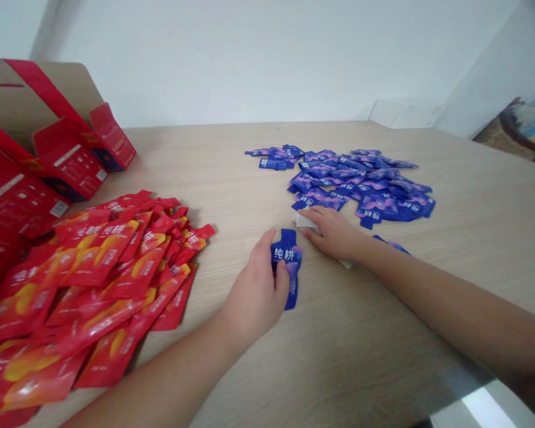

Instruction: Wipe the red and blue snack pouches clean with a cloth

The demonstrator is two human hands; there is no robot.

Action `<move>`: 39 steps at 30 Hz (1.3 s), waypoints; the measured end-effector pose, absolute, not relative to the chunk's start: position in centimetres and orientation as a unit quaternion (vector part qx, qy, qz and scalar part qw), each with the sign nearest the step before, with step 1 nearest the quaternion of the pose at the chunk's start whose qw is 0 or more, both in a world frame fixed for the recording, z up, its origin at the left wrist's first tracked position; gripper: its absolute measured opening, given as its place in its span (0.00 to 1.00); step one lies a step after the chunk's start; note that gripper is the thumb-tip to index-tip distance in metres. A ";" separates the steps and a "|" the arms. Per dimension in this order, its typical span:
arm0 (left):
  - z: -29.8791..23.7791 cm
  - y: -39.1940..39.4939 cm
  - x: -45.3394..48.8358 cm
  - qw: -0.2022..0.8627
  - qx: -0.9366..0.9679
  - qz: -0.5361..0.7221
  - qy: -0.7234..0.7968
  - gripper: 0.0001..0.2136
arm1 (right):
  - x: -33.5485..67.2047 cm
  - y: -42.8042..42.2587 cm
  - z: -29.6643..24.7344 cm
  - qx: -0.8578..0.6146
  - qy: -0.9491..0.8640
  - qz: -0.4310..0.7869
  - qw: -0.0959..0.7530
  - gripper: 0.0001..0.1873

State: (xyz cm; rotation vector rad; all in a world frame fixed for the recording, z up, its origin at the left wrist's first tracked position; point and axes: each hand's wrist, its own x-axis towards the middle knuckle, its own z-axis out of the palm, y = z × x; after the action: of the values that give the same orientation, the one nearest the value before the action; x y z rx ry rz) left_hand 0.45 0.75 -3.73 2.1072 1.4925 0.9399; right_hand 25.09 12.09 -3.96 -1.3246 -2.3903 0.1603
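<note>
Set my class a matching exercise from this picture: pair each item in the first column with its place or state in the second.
Column 1
1. Left hand
2. Right hand
3. Red sachets
4. Red cartons

Column 2
A. Lying flat on a white sheet
B. Standing open at the far left of the table
C. Gripping a blue sachet
D. Heaped on the table, left of the hands

Pairs: 1-C, 2-A, 3-D, 4-B
</note>
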 end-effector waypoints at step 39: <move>-2.1 3.0 -2.2 0.219 0.861 0.144 0.436 0.57 | 21.7 7.6 -3.6 -0.347 -0.907 0.152 0.185 0.12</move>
State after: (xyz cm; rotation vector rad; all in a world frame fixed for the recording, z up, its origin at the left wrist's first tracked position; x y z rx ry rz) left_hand -2.17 3.03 -2.12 2.3824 1.2074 0.3997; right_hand 21.75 7.59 -3.64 -0.9782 -2.5548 0.4290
